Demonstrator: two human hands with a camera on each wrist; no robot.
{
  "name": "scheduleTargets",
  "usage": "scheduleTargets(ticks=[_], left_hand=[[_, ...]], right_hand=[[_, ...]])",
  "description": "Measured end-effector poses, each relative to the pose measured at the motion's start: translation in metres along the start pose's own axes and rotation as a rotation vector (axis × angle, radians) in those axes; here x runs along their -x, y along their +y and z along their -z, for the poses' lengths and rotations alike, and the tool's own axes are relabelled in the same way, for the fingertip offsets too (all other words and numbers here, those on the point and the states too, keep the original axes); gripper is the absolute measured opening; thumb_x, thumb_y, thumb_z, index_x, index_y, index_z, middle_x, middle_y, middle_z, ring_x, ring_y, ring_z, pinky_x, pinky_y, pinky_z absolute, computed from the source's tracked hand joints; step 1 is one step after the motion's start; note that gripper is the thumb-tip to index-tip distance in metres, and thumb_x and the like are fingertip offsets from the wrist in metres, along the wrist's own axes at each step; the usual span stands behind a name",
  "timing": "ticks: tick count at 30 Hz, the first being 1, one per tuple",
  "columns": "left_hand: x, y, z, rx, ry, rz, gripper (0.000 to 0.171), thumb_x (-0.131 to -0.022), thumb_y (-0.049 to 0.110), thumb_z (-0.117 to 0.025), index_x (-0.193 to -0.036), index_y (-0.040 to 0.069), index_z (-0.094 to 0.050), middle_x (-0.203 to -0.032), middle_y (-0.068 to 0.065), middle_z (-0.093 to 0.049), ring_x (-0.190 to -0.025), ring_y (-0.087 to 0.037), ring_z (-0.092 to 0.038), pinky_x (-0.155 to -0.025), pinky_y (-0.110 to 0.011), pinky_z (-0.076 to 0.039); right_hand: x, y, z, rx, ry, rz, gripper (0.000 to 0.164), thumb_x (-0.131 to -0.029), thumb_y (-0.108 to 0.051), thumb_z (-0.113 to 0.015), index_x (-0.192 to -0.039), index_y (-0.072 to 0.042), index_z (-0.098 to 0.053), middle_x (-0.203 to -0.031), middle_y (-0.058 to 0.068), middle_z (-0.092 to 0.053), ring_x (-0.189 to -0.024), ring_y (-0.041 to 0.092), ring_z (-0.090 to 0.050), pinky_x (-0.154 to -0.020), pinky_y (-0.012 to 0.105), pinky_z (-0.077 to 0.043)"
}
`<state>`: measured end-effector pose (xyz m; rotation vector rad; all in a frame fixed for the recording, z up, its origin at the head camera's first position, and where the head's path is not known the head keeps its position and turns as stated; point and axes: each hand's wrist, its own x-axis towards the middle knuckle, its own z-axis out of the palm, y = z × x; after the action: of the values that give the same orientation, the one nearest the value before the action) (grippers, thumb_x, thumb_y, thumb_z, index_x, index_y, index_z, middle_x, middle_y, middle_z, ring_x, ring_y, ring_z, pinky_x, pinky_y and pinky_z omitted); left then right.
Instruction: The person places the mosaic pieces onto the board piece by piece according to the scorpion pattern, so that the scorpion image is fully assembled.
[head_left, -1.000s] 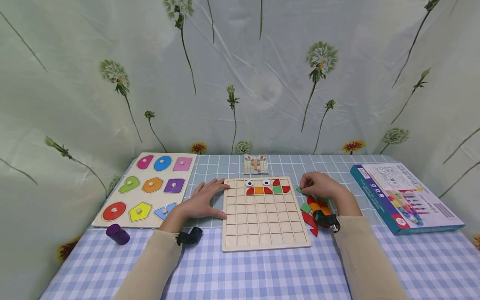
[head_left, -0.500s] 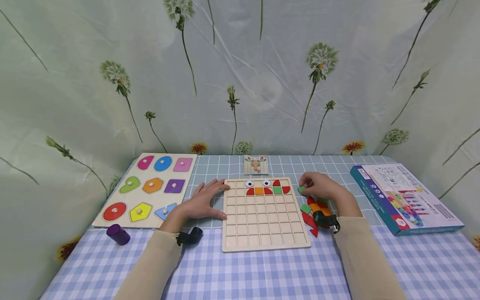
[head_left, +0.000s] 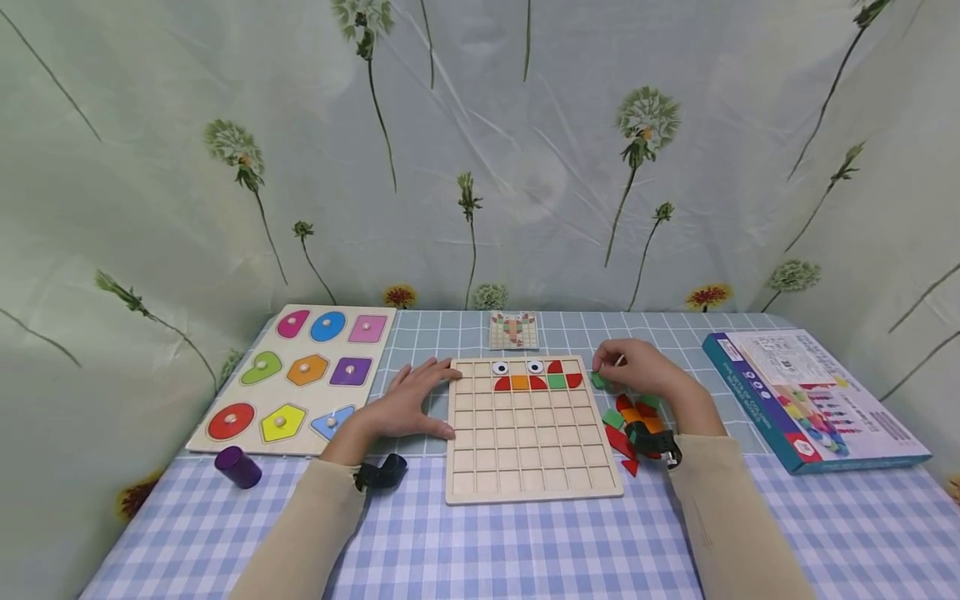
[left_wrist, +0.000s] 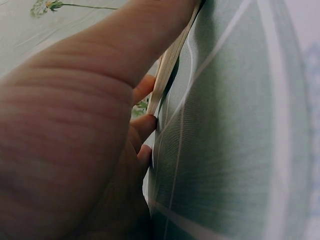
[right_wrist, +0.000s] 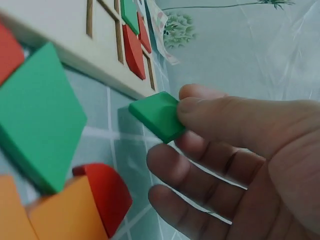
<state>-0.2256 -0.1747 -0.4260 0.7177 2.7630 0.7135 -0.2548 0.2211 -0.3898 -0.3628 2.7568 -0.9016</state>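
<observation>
shifted green tile pinched in right hand, left hand spread, "five sets" box

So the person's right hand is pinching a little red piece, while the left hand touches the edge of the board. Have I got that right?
Not quite: the piece pinched in the right hand is green, not red, as the right wrist view shows. The left hand does touch the board's edge.
</observation>
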Motion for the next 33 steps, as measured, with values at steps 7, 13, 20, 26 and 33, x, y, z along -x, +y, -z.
scheduleTargets(ticks=[7, 13, 20, 26, 33], left_hand=[[0.000, 0.001, 0.001, 0.009, -0.006, -0.005, 0.090, -0.074, 0.053, -0.084, -0.150, 0.023, -0.043, -0.168, -0.007, -0.022, -0.157, -0.034, -0.008, -0.123, -0.064, 0.001], [0.000, 0.000, 0.002, 0.009, -0.007, -0.004, 0.091, -0.075, 0.053, -0.083, -0.150, 0.023, -0.043, -0.168, -0.007, -0.022, -0.157, -0.034, -0.009, -0.123, -0.064, 0.000], [0.000, -0.001, 0.000, 0.010, -0.007, -0.004, 0.091, -0.074, 0.054, -0.083, -0.150, 0.023, -0.043, -0.168, -0.007, -0.023, -0.157, -0.034, -0.009, -0.123, -0.065, 0.000], [0.000, -0.001, 0.000, 0.010, -0.006, -0.007, 0.091, -0.075, 0.053, -0.083, -0.150, 0.023, -0.042, -0.168, -0.008, -0.023, -0.157, -0.034, -0.009, -0.123, -0.064, 0.000], [0.000, -0.001, 0.001, 0.016, -0.008, -0.009, 0.091, -0.075, 0.053, -0.083, -0.150, 0.023, -0.042, -0.168, -0.008, -0.022, -0.157, -0.034, -0.008, -0.123, -0.065, 0.001]], right_hand=[[-0.003, -0.008, -0.002, -0.012, 0.019, 0.030, 0.009, -0.097, -0.015, -0.061, -0.099, -0.016, -0.070, -0.097, 0.007, -0.064, -0.083, 0.022, -0.057, -0.069, 0.027, -0.051], [-0.006, -0.018, -0.007, -0.012, 0.021, 0.106, 0.012, -0.091, -0.007, -0.065, -0.100, -0.015, -0.071, -0.101, 0.007, -0.067, -0.086, 0.021, -0.056, -0.073, 0.028, -0.050], [-0.007, -0.030, -0.015, -0.002, -0.010, 0.181, 0.022, -0.092, -0.005, -0.065, -0.112, -0.010, -0.072, -0.110, 0.008, -0.070, -0.088, 0.019, -0.061, -0.077, 0.029, -0.053], [-0.007, -0.041, -0.020, 0.033, 0.020, 0.211, 0.026, -0.093, -0.008, -0.067, -0.118, -0.011, -0.073, -0.111, 0.007, -0.070, -0.093, 0.019, -0.064, -0.080, 0.033, -0.057], [-0.008, -0.054, -0.029, 0.027, 0.013, 0.269, 0.027, -0.092, -0.008, -0.070, -0.119, -0.008, -0.072, -0.110, 0.008, -0.072, -0.091, 0.018, -0.064, -0.074, 0.030, -0.055]])
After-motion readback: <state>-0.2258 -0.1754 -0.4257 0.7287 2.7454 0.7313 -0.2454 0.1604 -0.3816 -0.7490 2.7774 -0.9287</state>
